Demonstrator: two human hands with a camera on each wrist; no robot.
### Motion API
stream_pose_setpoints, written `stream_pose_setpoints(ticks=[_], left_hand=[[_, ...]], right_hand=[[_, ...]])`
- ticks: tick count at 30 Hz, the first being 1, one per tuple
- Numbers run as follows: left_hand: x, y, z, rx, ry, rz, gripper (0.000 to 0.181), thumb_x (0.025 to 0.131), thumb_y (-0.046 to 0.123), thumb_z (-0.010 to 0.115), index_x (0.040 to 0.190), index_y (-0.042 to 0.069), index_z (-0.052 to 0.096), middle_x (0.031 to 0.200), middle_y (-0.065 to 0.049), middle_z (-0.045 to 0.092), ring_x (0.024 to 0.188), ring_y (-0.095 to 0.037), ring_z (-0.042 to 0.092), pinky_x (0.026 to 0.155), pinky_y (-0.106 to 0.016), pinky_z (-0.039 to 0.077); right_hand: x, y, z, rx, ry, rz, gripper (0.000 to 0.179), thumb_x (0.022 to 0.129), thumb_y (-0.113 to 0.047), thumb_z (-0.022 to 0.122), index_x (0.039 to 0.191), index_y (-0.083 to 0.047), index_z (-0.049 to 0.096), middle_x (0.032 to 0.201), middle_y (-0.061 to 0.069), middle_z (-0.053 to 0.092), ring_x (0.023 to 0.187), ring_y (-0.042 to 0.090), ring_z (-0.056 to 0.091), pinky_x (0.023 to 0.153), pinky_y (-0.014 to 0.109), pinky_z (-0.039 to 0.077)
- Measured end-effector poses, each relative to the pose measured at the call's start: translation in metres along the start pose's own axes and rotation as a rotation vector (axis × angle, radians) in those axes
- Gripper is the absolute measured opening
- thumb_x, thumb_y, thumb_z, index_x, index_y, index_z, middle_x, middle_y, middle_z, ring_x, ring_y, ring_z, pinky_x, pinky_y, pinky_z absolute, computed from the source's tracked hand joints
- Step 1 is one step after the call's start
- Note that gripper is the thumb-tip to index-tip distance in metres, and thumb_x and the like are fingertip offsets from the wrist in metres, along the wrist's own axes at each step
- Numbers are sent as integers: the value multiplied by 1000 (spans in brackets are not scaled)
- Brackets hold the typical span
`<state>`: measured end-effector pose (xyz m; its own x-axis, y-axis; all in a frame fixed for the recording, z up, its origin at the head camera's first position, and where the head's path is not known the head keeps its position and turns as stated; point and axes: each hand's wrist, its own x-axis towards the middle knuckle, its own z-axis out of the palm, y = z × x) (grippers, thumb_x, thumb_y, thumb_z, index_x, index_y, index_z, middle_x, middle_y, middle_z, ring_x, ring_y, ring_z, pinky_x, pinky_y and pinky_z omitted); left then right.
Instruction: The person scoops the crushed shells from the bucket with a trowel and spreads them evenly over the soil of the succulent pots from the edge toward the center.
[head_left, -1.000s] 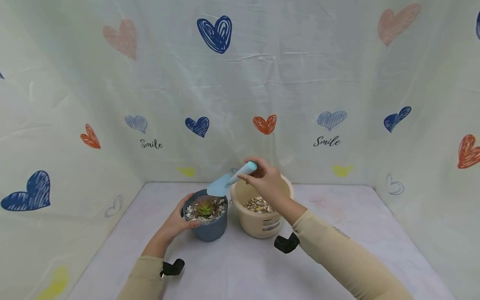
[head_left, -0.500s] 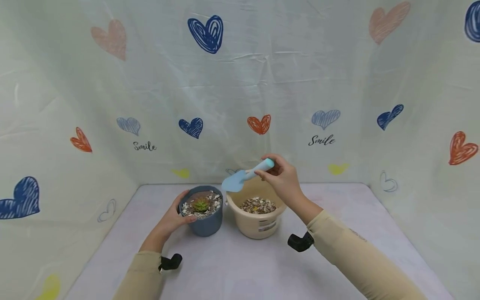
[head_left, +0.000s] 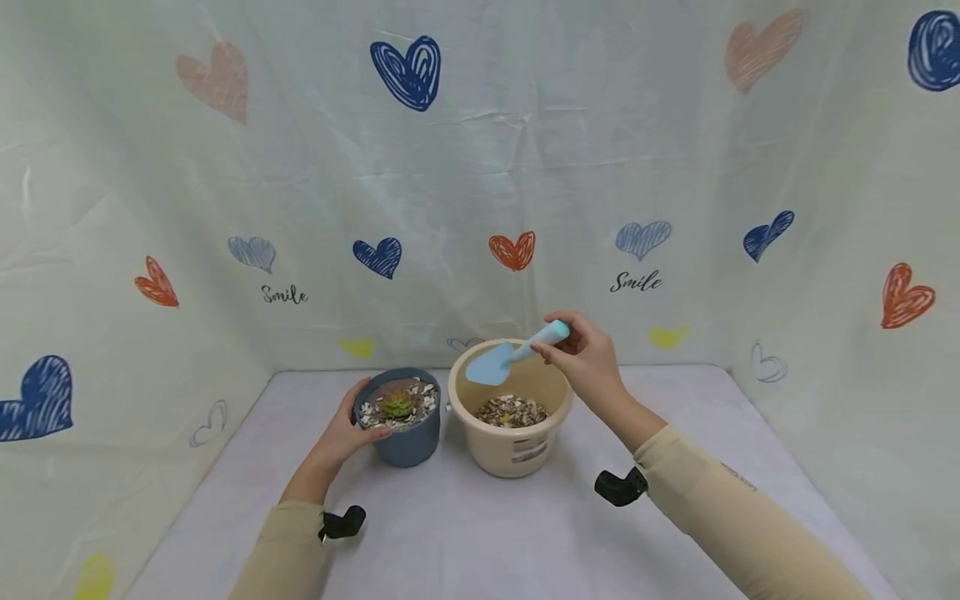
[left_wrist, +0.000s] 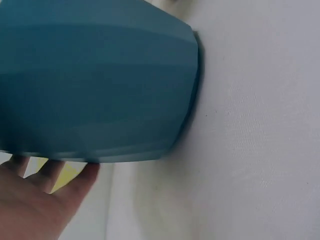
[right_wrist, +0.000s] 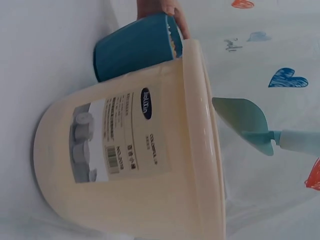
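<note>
My left hand [head_left: 347, 429] grips the side of a blue flower pot [head_left: 408, 446], thumb near the front rim and fingers round its left side. Inside sits a green succulent [head_left: 397, 406] ringed by white pebbles. In the left wrist view, fingertips [left_wrist: 91, 170] touch the pot wall. My right hand [head_left: 588, 358] pinches the handle of a light blue hand trowel [head_left: 491, 365], its blade tilted over the beige bucket [head_left: 517, 454]. Brown and pale gravel [head_left: 512, 411] covers the bucket's bottom. In the right wrist view the trowel blade [right_wrist: 245, 120] shows just beyond the bucket rim.
Pot and bucket stand side by side on a pale table [head_left: 480, 542], the bucket to the right. A printed label [right_wrist: 120, 135] is stuck on the bucket. Behind the table hangs a white curtain [head_left: 465, 183] with printed hearts.
My right hand has carried the trowel rightward, from over the blue pot's edge to over the bucket. The left hand keeps its grip on the pot. The head view has shifted slightly.
</note>
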<state>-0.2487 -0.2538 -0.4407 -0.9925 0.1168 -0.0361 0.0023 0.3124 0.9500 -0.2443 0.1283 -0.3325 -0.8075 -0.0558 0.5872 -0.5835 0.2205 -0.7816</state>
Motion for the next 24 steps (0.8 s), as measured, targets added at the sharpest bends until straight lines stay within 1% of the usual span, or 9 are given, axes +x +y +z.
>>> stream_pose_setpoints(ticks=[2,4,5,9,11,12,16,20,24], left_hand=[[-3,1,0,16,24,29,109,79,17,82,157,14,6,160,-20,3,146,-41,2,111,-61,16],[-6,4,-1,63,54,73,109,78,18,82,157,14,8,160,-20,6,145,-41,6,110,-62,17],[-7,7,0,87,70,95,109,78,19,83,157,15,9,159,-20,9,145,-41,8,110,-62,18],[-9,20,5,225,136,192,107,75,24,86,156,14,18,157,-20,17,143,-40,16,109,-62,22],[-10,29,10,263,162,228,105,73,24,87,155,14,22,157,-19,19,143,-40,18,108,-63,21],[-11,33,13,280,175,242,105,72,25,88,155,13,24,157,-19,20,143,-40,18,108,-63,22],[-16,49,28,250,200,267,102,71,22,89,153,15,29,157,-16,22,143,-39,19,107,-65,21],[-19,62,48,214,174,302,102,70,21,89,153,18,30,157,-13,22,143,-37,20,107,-65,23],[-21,71,70,232,141,316,103,68,28,91,152,22,31,158,-10,23,142,-37,24,105,-65,26]], right_hand=[[-1,2,-2,-10,-5,9,37,82,-3,77,116,-1,62,89,15,65,70,14,64,64,26,55],[-2,3,-5,-25,-6,20,37,83,-3,76,117,0,61,90,15,65,71,13,64,64,25,55],[-3,-2,-6,-36,-5,26,37,83,-2,76,117,1,61,90,16,65,71,12,64,65,24,55],[-4,1,-12,-58,3,30,38,83,-1,75,118,1,61,90,17,65,71,12,64,65,24,55],[-4,2,-15,-69,6,29,38,83,-2,76,117,0,61,90,16,65,72,13,65,65,24,55],[-3,8,-16,-69,6,30,38,82,-3,76,118,-1,62,91,16,65,72,13,65,65,24,55],[-4,12,-21,-79,1,44,37,83,-6,77,117,-2,61,91,15,65,73,12,65,66,24,55],[-5,18,-24,-80,-4,59,37,83,-6,76,116,-1,61,90,16,64,73,12,65,67,26,56],[-4,22,-27,-79,-37,79,34,85,-5,74,115,0,59,91,16,64,75,15,67,68,29,57]])
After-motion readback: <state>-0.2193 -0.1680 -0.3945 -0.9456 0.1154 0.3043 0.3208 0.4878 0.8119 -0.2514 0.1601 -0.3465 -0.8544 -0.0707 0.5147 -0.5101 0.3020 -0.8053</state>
